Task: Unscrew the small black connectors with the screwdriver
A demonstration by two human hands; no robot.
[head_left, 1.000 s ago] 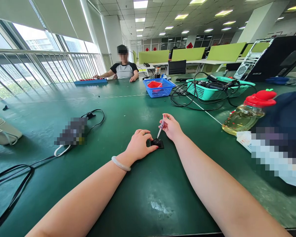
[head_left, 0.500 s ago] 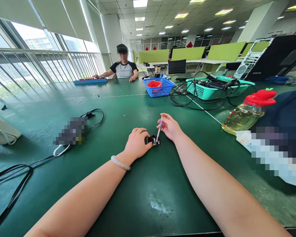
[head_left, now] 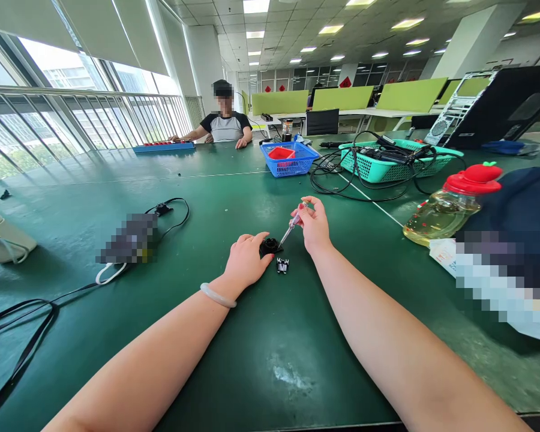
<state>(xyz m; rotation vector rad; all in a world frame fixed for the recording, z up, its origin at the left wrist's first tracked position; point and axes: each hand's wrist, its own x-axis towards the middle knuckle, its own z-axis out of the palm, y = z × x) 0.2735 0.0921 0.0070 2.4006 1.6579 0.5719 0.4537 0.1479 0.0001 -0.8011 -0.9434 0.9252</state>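
Observation:
My left hand (head_left: pixel 245 258) holds a small black round part (head_left: pixel 269 246) just above the green table (head_left: pixel 261 354). My right hand (head_left: pixel 314 225) grips a slim clear-handled screwdriver (head_left: pixel 292 223), its tip slanting down to the black part. A small black and metal piece (head_left: pixel 282 264) lies loose on the table just below the two hands. A pale bangle (head_left: pixel 218 296) sits on my left wrist.
A bottle with a red cap (head_left: pixel 450 207) and a dark bag (head_left: pixel 522 222) lie at the right. A blue basket (head_left: pixel 288 159), a teal basket with cables (head_left: pixel 389 159), a black cable (head_left: pixel 171 216) and a seated person (head_left: pixel 225 123) are farther off.
The black part has come apart: my left hand lifted the round piece off, leaving the small metal piece on the table. My right hand raised the screwdriver and tilted it.

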